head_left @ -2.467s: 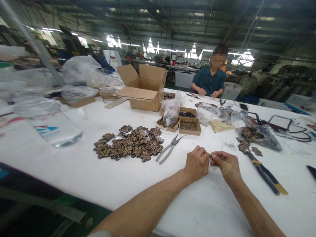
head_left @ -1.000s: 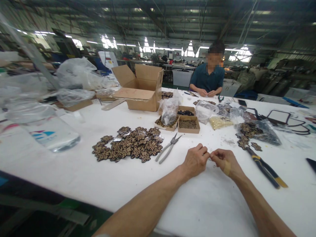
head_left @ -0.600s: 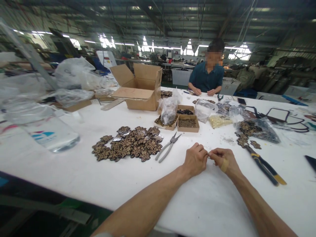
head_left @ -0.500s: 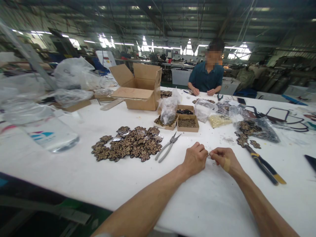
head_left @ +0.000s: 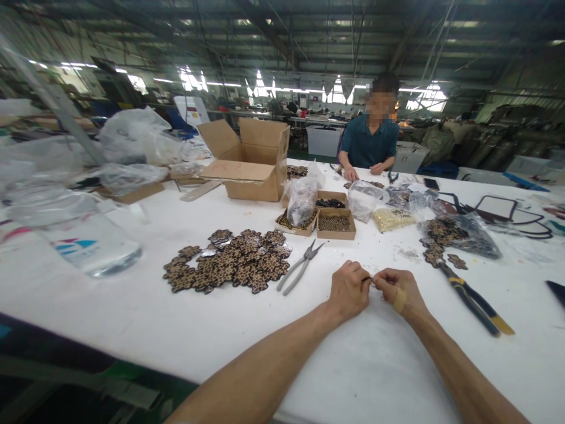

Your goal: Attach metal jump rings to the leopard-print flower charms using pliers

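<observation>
Above the white table, my left hand (head_left: 350, 287) and my right hand (head_left: 401, 290) meet fingertip to fingertip. Both are closed in a pinch on a small thin metal piece (head_left: 371, 279), mostly hidden by the fingers, its exact kind too small to tell. A tan bandage wraps part of my right hand. Left of my left hand lie grey long-nosed pliers (head_left: 300, 272) with their jaws apart, beside a pile of leopard-print patches (head_left: 233, 262). Pliers with black and yellow handles (head_left: 474, 300) lie to the right of my right hand.
Beyond my hands stand small cardboard trays of metal parts (head_left: 336, 225), a clear bag of gold pieces (head_left: 392, 219) and an open cardboard box (head_left: 253, 176). A large clear plastic jar (head_left: 90, 250) is at the left. Across the table sits a co-worker (head_left: 369, 141), hands on the tabletop.
My hands stay together, with only small shifts of the fingers around the metal piece. The whole view has shifted slightly. The co-worker's hands have moved a little.
</observation>
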Action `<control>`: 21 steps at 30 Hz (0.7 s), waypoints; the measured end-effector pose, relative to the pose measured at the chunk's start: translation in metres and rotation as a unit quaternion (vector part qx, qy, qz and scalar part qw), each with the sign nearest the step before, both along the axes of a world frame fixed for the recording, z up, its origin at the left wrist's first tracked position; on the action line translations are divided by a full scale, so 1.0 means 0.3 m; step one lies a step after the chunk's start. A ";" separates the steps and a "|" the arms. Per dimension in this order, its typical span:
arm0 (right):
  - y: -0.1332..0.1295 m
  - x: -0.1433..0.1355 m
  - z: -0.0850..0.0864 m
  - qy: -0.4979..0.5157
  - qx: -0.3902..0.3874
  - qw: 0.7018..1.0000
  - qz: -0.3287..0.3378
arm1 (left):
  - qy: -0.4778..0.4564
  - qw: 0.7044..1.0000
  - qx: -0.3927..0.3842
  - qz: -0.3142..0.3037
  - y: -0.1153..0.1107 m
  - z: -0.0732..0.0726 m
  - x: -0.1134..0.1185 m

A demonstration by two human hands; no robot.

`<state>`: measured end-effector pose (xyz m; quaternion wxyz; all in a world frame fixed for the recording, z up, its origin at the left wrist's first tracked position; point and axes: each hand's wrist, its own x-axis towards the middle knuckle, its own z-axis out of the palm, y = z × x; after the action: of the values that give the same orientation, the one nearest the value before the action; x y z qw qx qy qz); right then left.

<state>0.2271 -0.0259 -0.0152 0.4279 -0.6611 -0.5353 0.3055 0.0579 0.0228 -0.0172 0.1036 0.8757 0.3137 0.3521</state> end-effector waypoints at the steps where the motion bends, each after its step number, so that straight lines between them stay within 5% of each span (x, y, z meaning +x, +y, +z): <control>1: 0.002 0.004 -0.003 0.006 -0.005 1.000 0.007 | 0.007 1.000 0.006 -0.006 0.001 0.003 -0.002; 5: 0.007 0.027 -0.006 0.023 -0.007 0.999 0.033 | 0.037 0.998 0.034 -0.027 0.010 0.017 -0.009; 14: 0.008 -0.013 -0.006 -0.005 0.022 1.000 -0.021 | 0.016 0.999 0.032 -0.013 0.013 0.021 -0.007; 21: 0.047 0.143 -0.045 -0.102 0.065 0.990 -0.076 | -0.036 0.998 -0.007 0.049 0.062 0.014 -0.009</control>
<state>0.2699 -0.0117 -0.0287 0.4348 -0.6987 -0.5429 0.1673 0.0552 0.0414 -0.0129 0.1040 0.8455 0.3545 0.3856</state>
